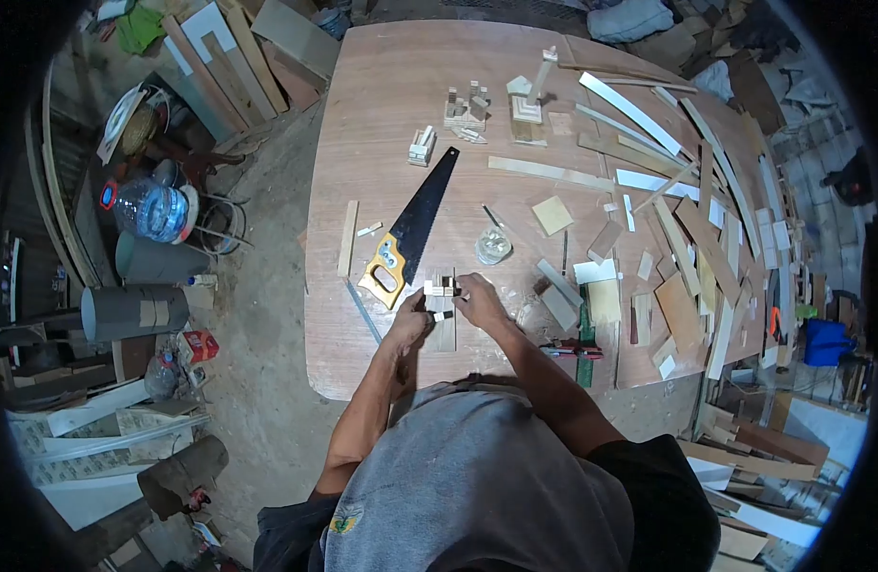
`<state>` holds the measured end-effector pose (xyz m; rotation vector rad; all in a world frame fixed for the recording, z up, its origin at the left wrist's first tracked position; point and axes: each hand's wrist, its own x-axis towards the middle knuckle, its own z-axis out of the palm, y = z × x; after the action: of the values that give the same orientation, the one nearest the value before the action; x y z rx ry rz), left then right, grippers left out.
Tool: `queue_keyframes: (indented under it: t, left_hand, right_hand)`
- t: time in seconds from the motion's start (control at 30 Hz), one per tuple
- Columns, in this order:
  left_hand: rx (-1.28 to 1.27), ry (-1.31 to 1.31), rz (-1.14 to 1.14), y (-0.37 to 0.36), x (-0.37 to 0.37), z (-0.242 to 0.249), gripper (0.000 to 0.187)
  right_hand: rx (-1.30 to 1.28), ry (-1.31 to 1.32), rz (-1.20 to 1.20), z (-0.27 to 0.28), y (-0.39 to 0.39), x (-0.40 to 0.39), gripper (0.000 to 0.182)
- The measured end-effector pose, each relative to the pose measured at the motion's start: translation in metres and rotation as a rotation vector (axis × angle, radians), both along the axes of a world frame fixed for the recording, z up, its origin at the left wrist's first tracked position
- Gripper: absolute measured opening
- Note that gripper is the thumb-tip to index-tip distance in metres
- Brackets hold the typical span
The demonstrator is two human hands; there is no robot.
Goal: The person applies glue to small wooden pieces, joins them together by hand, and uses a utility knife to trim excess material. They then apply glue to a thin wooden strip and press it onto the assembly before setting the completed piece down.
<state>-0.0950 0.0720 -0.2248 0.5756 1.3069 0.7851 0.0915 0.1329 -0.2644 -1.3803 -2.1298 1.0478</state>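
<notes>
A small light wooden piece (442,286) made of blocks lies between my two hands near the table's front edge. My right hand (481,303) has its fingers closed at the right side of it. On the left, my left hand (412,322) is closed near a small pale block (443,316); what its fingers hold is too small to make out. Below them lies a flat wooden strip (446,334). A handsaw (422,224) with a yellow handle rests just left of and beyond the hands. Beyond my right hand is a round clear container (493,245).
Small wooden models (465,108) stand at the table's far side. Many wood strips (687,229) cover the right side. A red-handled tool (572,353) and a green strip (587,334) lie right of my right arm. A narrow plank (348,238) lies left.
</notes>
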Motion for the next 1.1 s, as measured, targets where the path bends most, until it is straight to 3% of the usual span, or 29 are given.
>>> queue_keyframes:
  t: [0.03, 0.33, 0.57, 0.7, 0.8, 0.87, 1.0, 1.1]
  left_hand:
    - [-0.032, -0.001, 0.021, -0.001, 0.001, 0.004, 0.072]
    - [-0.013, 0.033, -0.030, 0.000, 0.002, 0.009, 0.072]
    - [0.013, 0.037, -0.015, -0.005, 0.000, -0.012, 0.072]
    - [0.006, 0.096, -0.013, -0.004, 0.006, 0.008, 0.074]
    - [0.161, 0.058, 0.010, -0.005, 0.007, 0.015, 0.074]
    - [0.055, 0.006, -0.041, -0.004, 0.005, 0.018, 0.075]
    - [0.140, 0.100, -0.036, -0.006, 0.004, 0.011, 0.075]
    - [0.052, 0.088, -0.063, -0.006, 0.002, 0.011, 0.075]
  right_hand:
    - [0.002, -0.012, -0.030, 0.001, -0.002, -0.002, 0.040]
    - [0.042, -0.116, -0.077, 0.016, -0.036, -0.007, 0.031]
    - [0.022, -0.113, -0.036, 0.018, -0.040, -0.008, 0.032]
    - [0.031, -0.073, 0.001, 0.021, -0.041, -0.008, 0.034]
    - [0.030, -0.088, 0.016, 0.023, -0.043, -0.009, 0.036]
    - [0.040, -0.097, 0.019, 0.024, -0.043, -0.011, 0.036]
    - [0.026, -0.120, 0.036, 0.022, -0.042, -0.011, 0.038]
    - [0.022, -0.127, 0.043, 0.022, -0.042, -0.012, 0.039]
